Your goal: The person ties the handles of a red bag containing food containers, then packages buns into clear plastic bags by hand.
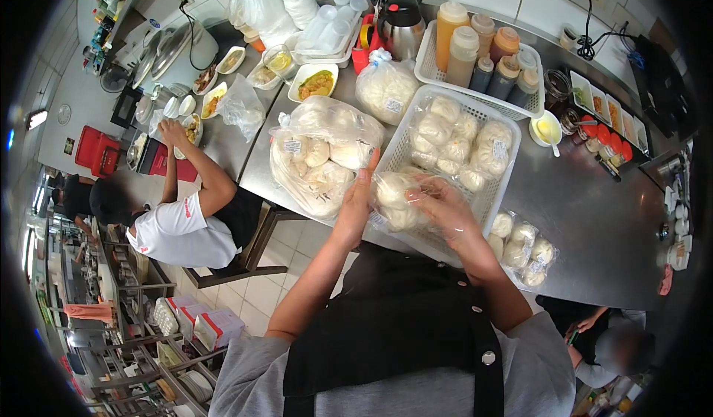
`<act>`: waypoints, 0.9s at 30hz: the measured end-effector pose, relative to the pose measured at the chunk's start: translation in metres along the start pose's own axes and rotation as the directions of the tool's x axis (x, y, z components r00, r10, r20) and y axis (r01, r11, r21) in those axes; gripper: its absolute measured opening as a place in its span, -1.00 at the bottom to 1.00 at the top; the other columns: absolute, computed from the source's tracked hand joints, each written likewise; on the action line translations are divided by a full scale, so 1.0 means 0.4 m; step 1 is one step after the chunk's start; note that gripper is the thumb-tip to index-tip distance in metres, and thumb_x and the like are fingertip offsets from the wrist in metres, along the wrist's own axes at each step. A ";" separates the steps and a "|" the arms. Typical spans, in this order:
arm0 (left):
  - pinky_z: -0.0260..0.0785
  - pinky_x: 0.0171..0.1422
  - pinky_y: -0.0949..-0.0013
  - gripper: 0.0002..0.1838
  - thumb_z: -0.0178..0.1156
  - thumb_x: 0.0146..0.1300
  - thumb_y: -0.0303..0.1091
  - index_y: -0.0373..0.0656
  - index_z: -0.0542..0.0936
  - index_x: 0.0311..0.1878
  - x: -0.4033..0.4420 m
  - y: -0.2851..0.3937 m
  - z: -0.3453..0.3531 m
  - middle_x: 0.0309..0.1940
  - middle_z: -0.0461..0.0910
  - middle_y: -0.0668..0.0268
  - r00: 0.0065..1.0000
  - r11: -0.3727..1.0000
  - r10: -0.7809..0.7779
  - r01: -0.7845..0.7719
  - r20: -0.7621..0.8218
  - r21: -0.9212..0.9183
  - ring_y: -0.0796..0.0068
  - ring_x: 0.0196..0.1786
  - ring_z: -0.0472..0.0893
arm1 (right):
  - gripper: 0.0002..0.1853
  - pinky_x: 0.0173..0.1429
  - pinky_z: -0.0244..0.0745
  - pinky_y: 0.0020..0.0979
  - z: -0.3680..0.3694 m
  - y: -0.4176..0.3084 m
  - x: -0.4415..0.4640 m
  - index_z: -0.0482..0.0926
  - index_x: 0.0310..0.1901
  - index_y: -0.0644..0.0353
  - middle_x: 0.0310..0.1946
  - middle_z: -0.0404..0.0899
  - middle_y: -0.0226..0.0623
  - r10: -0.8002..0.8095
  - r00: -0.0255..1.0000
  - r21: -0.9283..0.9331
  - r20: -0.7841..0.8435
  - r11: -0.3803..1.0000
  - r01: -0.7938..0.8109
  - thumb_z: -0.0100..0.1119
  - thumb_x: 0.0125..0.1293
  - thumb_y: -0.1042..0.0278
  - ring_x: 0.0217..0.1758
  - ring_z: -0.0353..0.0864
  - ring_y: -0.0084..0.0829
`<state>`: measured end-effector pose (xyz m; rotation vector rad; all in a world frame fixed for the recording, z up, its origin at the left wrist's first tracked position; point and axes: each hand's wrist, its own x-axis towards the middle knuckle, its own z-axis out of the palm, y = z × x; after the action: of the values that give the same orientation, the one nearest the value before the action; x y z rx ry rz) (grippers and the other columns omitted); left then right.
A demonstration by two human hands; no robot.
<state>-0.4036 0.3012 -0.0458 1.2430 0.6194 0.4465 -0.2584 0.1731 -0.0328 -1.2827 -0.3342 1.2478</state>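
A small clear plastic bag of white buns (394,199) is between my two hands, over the near end of a white plastic basket (499,187). My right hand (444,207) grips the bag's right side with bent fingers, thin plastic film around them. Along its left edge, my left hand (358,198) holds the bag with fingers pointing up, partly hidden. Several more bags of buns (449,138) lie inside the basket. A large bag of buns (323,150) with a label rests just left of my left hand. Another bag of buns (523,250) lies right of the basket.
Behind the basket stands a crate (427,68) of sauce bottles (451,31). A knotted bag (386,86), a dish of yellow food (316,84) and a steel jug (401,27) are nearby. A co-worker (189,227) works at the left; another person (609,350) is lower right.
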 end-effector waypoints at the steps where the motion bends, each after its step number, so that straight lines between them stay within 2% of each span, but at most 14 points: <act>1: -0.10 0.57 0.32 -0.38 -0.35 0.60 0.01 -0.17 0.08 0.55 0.001 0.000 0.000 0.52 0.08 0.12 1.000 1.000 -0.017 0.016 -0.011 -0.018 0.33 0.54 0.08 | -0.41 -0.06 0.42 -0.53 -0.005 0.013 0.007 0.52 0.18 0.29 -0.06 0.59 -0.33 -0.063 0.998 -0.010 0.016 0.998 0.064 0.47 0.15 0.21 -0.10 0.53 -0.56; 2: -0.10 0.57 0.32 -0.38 -0.35 0.60 0.01 -0.17 0.08 0.55 0.001 0.000 0.000 0.52 0.08 0.12 1.000 1.000 -0.017 0.017 -0.010 -0.018 0.33 0.54 0.08 | -0.41 -0.02 0.45 -0.51 -0.008 0.020 0.011 0.52 0.18 0.30 -0.04 0.60 -0.31 -0.127 0.991 -0.019 0.032 0.992 0.127 0.46 0.15 0.22 -0.09 0.54 -0.55; 6: -0.05 0.56 0.32 -0.38 -0.34 0.60 0.01 -0.17 0.10 0.55 -0.003 0.010 0.011 0.52 0.08 0.10 0.997 0.995 -0.058 0.053 -0.054 -0.089 0.32 0.52 0.12 | -0.44 0.01 0.47 -0.48 0.001 0.012 0.004 0.56 0.13 0.32 -0.02 0.60 -0.25 -0.189 0.982 -0.040 0.011 0.981 0.189 0.47 0.14 0.23 -0.11 0.56 -0.53; 8: -0.02 0.55 0.32 -0.38 -0.34 0.60 0.01 -0.17 0.10 0.54 0.000 0.002 0.011 0.52 0.08 0.10 0.995 0.989 -0.074 0.066 -0.060 -0.133 0.32 0.51 0.14 | -0.47 0.01 0.48 -0.45 -0.003 0.018 0.010 0.59 0.08 0.37 0.00 0.60 -0.22 -0.307 0.952 -0.102 0.002 0.947 0.305 0.47 0.13 0.24 -0.12 0.57 -0.52; 14: 0.05 0.52 0.32 -0.38 -0.34 0.60 0.02 -0.20 0.11 0.54 0.017 -0.050 -0.012 0.48 0.17 0.11 0.997 0.991 -0.018 0.009 -0.071 -0.132 0.34 0.48 0.21 | -0.50 0.04 0.48 -0.45 -0.007 -0.014 -0.002 0.59 0.05 0.39 0.03 0.60 -0.23 -0.193 0.980 -0.128 -0.038 0.974 0.187 0.46 0.14 0.24 -0.11 0.59 -0.50; 16: 0.20 0.42 0.34 -0.35 -0.30 0.59 0.07 -0.21 0.15 0.52 0.010 -0.032 -0.010 0.41 0.27 0.13 0.996 0.993 -0.068 0.062 -0.051 -0.101 0.37 0.38 0.33 | -0.50 0.03 0.48 -0.46 -0.018 -0.003 0.008 0.59 0.05 0.39 0.00 0.61 -0.24 -0.210 0.977 -0.150 -0.021 0.967 0.205 0.44 0.16 0.24 -0.11 0.59 -0.50; 17: 0.20 0.42 0.34 -0.35 -0.30 0.59 0.07 -0.21 0.15 0.52 0.003 -0.019 -0.007 0.41 0.27 0.13 0.996 0.993 -0.068 0.063 -0.050 -0.101 0.37 0.38 0.33 | -0.51 0.02 0.47 -0.47 -0.024 0.000 0.011 0.58 0.06 0.40 -0.02 0.63 -0.25 -0.227 0.974 -0.172 -0.001 0.959 0.223 0.43 0.18 0.25 -0.12 0.59 -0.50; 18: 0.27 0.33 0.38 -0.32 -0.26 0.57 0.10 -0.23 0.18 0.51 -0.008 0.008 0.003 0.33 0.36 0.16 0.996 0.994 -0.087 0.085 -0.020 -0.061 0.43 0.28 0.41 | -0.51 0.02 0.47 -0.47 -0.026 -0.011 0.009 0.58 0.06 0.40 -0.02 0.63 -0.25 -0.227 0.974 -0.172 -0.002 0.960 0.223 0.43 0.18 0.25 -0.12 0.59 -0.50; 19: 0.34 0.23 0.41 -0.30 -0.22 0.55 0.14 -0.25 0.21 0.49 -0.015 0.023 0.006 0.25 0.46 0.19 0.994 0.994 -0.106 0.107 0.008 -0.021 0.48 0.19 0.48 | -0.53 0.02 0.47 -0.47 -0.026 -0.031 0.006 0.57 0.07 0.40 -0.05 0.64 -0.25 -0.153 0.988 -0.187 0.006 0.971 0.152 0.40 0.21 0.26 -0.11 0.59 -0.49; 20: 0.34 0.23 0.41 -0.30 -0.22 0.55 0.14 -0.25 0.21 0.49 -0.016 0.009 -0.004 0.25 0.46 0.19 0.994 0.994 -0.106 0.107 0.008 -0.020 0.48 0.19 0.48 | -0.54 0.01 0.47 -0.47 -0.028 -0.043 0.004 0.56 0.07 0.41 -0.07 0.65 -0.26 -0.079 0.997 -0.204 0.013 0.976 0.080 0.37 0.24 0.28 -0.10 0.59 -0.48; 23: 0.35 -0.01 0.54 -0.31 -0.20 0.54 0.15 -0.23 0.26 0.46 -0.007 -0.071 -0.060 0.24 0.47 0.22 0.974 0.979 -0.204 0.201 0.097 0.034 0.66 -0.04 0.50 | -0.56 0.01 0.47 -0.46 -0.055 -0.017 0.029 0.55 0.08 0.39 -0.05 0.65 -0.25 -0.094 0.993 -0.165 0.068 0.981 0.105 0.36 0.26 0.28 -0.08 0.59 -0.48; 24: 0.36 0.03 0.53 -0.31 -0.16 0.52 0.16 -0.25 0.34 0.41 -0.003 -0.071 -0.068 0.13 0.54 0.29 0.963 0.967 -0.256 0.256 0.088 0.019 0.66 -0.02 0.53 | -0.56 0.01 0.47 -0.46 -0.056 -0.005 0.037 0.55 0.08 0.39 -0.05 0.65 -0.25 -0.096 0.993 -0.165 0.068 0.981 0.106 0.36 0.26 0.28 -0.08 0.59 -0.48; 26: 0.37 0.06 0.51 -0.31 -0.12 0.51 0.18 -0.27 0.41 0.35 -0.005 -0.074 -0.068 0.01 0.62 0.35 0.948 0.951 -0.308 0.309 0.079 0.004 0.66 -0.01 0.55 | -0.55 -0.23 0.24 -0.58 -0.054 0.016 0.047 0.53 0.14 0.20 -0.12 0.64 -0.36 -0.149 0.987 -0.165 0.068 0.974 0.158 0.36 0.25 0.27 -0.17 0.50 -0.60; 27: 0.37 0.10 0.49 -0.31 -0.13 0.51 0.18 -0.28 0.43 0.33 -0.018 -0.027 -0.032 0.04 0.61 0.32 0.963 0.963 -0.269 0.269 0.033 0.003 0.62 0.03 0.56 | -0.55 -0.23 0.24 -0.58 -0.051 0.013 0.044 0.53 0.14 0.20 -0.12 0.64 -0.36 -0.148 0.987 -0.165 0.069 0.974 0.158 0.36 0.25 0.27 -0.17 0.50 -0.60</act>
<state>-0.4177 0.3031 -0.0573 1.1420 0.7476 0.1985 -0.2385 0.1759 -0.0513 -1.3411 -0.5803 1.1442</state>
